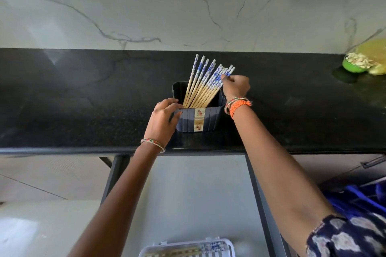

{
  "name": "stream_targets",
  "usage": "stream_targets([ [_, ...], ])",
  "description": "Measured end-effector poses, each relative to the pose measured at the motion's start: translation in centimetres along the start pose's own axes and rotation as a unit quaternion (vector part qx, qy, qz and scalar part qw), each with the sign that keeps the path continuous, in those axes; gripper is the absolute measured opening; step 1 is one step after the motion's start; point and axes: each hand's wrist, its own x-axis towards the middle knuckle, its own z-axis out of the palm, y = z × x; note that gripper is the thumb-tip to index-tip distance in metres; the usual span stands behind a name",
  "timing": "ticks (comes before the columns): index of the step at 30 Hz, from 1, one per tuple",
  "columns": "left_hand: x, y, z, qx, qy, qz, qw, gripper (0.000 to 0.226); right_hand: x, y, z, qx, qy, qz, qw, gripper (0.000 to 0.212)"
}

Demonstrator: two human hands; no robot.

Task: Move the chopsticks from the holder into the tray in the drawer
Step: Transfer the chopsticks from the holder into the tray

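Right hand (236,86) pinching blue-patterned wooden chopsticks (205,83), dark holder (198,119)

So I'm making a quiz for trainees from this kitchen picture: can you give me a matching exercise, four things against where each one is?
Things:
1. blue-patterned wooden chopsticks
2. dark blue ribbed plastic holder
3. green bowl of pale pieces
4. clear plastic tray

Places:
A. far right of the black countertop
B. in the open drawer, at the bottom edge of the picture
C. standing fanned in the holder, tops pinched by the right hand
D. on the counter's near edge, gripped by the left hand

Pairs: 1-C, 2-D, 3-A, 4-B
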Motion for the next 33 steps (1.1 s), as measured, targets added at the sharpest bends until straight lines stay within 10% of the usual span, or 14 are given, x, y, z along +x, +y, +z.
stream_targets([
  [13, -3.9, 2.5, -3.0, -0.021, 0.009, 0.011, 1.000, 0.030, -6.2, -6.4, -10.3, 0.233, 0.119, -0.102, 0.960, 0.018],
  [20, -10.6, 2.0, -4.3, -0.022, -0.017, -0.019, 0.999, 0.041, -16.3, 1.2, -11.2, 0.410, 0.051, 0.168, 0.895, 0.026],
  [26, -21.4, -0.7, -2.0, -0.175, 0.009, -0.282, 0.943, 0.040, -27.2, 15.7, -9.0, 0.305, 0.080, 0.358, 0.879, 0.035],
  [33, -29.8, -3.7, 0.8, -0.107, -0.133, -0.424, 0.889, 0.040, -33.8, 22.1, -9.7, 0.273, 0.092, 0.492, 0.822, 0.009],
])
